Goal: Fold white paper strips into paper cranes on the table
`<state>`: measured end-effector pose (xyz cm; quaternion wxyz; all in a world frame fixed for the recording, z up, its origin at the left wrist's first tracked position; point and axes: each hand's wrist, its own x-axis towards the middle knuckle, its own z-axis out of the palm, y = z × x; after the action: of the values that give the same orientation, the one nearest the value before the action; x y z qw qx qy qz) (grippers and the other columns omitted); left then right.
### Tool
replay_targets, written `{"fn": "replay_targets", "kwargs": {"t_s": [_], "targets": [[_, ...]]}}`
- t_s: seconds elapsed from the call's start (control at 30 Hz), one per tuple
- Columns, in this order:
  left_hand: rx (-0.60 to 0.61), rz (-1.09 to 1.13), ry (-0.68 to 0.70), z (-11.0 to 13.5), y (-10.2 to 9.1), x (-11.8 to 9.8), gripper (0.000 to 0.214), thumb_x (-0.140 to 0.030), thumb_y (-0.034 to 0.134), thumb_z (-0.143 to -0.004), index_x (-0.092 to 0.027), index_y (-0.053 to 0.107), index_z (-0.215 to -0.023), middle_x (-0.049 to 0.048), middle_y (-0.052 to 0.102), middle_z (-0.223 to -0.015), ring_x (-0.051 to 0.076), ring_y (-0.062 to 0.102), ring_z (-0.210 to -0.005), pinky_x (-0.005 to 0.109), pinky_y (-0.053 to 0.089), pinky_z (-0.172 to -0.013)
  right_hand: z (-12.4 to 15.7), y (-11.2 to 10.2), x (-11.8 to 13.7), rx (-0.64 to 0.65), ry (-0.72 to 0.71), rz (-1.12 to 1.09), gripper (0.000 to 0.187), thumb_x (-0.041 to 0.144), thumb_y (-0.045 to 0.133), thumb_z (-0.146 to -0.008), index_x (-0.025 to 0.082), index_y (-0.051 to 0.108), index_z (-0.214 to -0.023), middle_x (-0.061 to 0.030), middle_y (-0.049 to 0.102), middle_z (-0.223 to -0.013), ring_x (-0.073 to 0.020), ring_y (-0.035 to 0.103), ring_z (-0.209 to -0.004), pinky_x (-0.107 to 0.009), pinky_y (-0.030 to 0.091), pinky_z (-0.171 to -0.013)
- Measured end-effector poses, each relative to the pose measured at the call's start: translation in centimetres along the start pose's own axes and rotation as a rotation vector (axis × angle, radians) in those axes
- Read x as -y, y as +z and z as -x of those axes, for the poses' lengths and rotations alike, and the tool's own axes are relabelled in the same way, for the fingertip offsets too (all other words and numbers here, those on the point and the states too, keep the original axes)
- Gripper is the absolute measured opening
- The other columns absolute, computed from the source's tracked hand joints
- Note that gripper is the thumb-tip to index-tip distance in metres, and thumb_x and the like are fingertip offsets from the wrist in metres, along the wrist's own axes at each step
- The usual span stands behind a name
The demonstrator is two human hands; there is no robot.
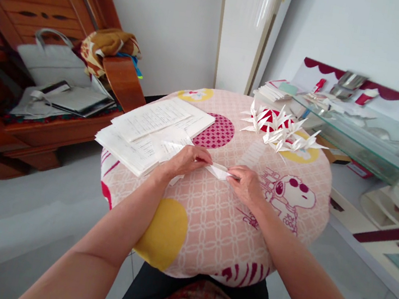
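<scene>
A small piece of folded white paper point(218, 172) is held just above the round table, stretched between my two hands. My left hand point(190, 160) pinches its left end, fingers closed together. On the other end, my right hand point(245, 182) grips with thumb and fingertips. Beside my left forearm lies a pile of written paper sheets point(149, 131), spread in overlapping layers. Several white origami cranes point(277, 132) are grouped at the table's far right, beyond my right hand.
A patterned cloth point(204, 232) covers the round table. To the right stands a glass-topped cabinet point(369, 139) with metal pots on it. A wooden bench point(31, 126) at left holds a bag point(53, 61) and a laptop point(77, 100). A white air conditioner point(241, 39) stands behind.
</scene>
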<state>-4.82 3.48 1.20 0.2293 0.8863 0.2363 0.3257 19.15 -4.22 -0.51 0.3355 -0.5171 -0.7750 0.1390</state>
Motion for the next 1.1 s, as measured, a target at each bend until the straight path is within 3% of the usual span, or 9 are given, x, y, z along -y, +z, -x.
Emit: {"fn": "replay_targets", "kwargs": {"t_s": [0.37, 0.53, 0.67, 0.77, 0.83, 1.1], "targets": [[0.004, 0.056, -0.129, 0.4, -0.3, -0.1, 0.012, -0.025, 0.066, -0.085, -0.015, 0.073, -0.083, 0.0074, 0.074, -0.089, 0.015, 0.068, -0.076, 0.025, 0.054, -0.071, 0.0, 0.4, -0.3, -0.027, -0.011, -0.016, 0.021, 0.010, 0.062, -0.085, 0.021, 0.078, -0.078, -0.0068, 0.077, -0.091, -0.0218, 0.068, -0.087, -0.034, 0.050, -0.085], [0.019, -0.061, -0.171, 0.1, 0.2, -0.6, 0.013, -0.026, 0.065, -0.084, -0.015, 0.069, -0.078, 0.0076, 0.073, -0.092, 0.016, 0.067, -0.079, 0.028, 0.054, -0.074, -0.1, 0.4, -0.1, 0.005, -0.010, 0.029, 0.024, 0.010, 0.059, -0.087, 0.020, 0.077, -0.075, -0.0070, 0.076, -0.087, -0.0217, 0.066, -0.086, -0.034, 0.049, -0.085], [-0.025, -0.198, -0.053, -0.7, 1.3, -2.0, 0.007, -0.019, 0.062, -0.083, -0.016, 0.068, -0.084, 0.0101, 0.073, -0.105, 0.022, 0.067, -0.099, 0.036, 0.052, -0.092, -0.1, 0.6, 0.0, 0.027, -0.006, 0.062, 0.024, 0.008, 0.059, -0.086, 0.019, 0.076, -0.073, -0.0082, 0.075, -0.087, -0.0224, 0.066, -0.089, -0.034, 0.049, -0.085], [0.033, -0.255, 0.013, -1.0, 2.0, -2.9, 0.025, -0.016, 0.058, -0.086, -0.016, 0.071, -0.106, 0.0104, 0.074, -0.107, 0.023, 0.066, -0.102, 0.038, 0.051, -0.095, -0.1, 0.7, 0.0, 0.033, 0.001, 0.074, 0.024, 0.006, 0.060, -0.084, 0.019, 0.076, -0.073, -0.0084, 0.075, -0.088, -0.0228, 0.066, -0.090, -0.035, 0.049, -0.086], [0.057, -0.275, 0.022, -1.2, 2.4, -3.1, 0.026, -0.019, 0.058, -0.089, -0.017, 0.072, -0.110, 0.0100, 0.075, -0.105, 0.023, 0.067, -0.100, 0.038, 0.051, -0.094, 0.0, 0.7, 0.0, 0.023, 0.000, 0.074, 0.023, 0.005, 0.061, -0.084, 0.020, 0.076, -0.074, -0.0078, 0.075, -0.089, -0.0226, 0.066, -0.091, -0.034, 0.049, -0.086], [0.045, -0.207, -0.031, -1.0, 3.2, -2.2, 0.020, -0.025, 0.060, -0.094, -0.018, 0.079, -0.095, 0.0084, 0.076, -0.093, 0.020, 0.067, -0.089, 0.033, 0.052, -0.085, -0.1, 0.1, 0.0, -0.032, 0.052, 0.003, 0.022, 0.008, 0.063, -0.082, 0.020, 0.078, -0.073, -0.0076, 0.077, -0.087, -0.0220, 0.069, -0.085, -0.034, 0.051, -0.082]]}}
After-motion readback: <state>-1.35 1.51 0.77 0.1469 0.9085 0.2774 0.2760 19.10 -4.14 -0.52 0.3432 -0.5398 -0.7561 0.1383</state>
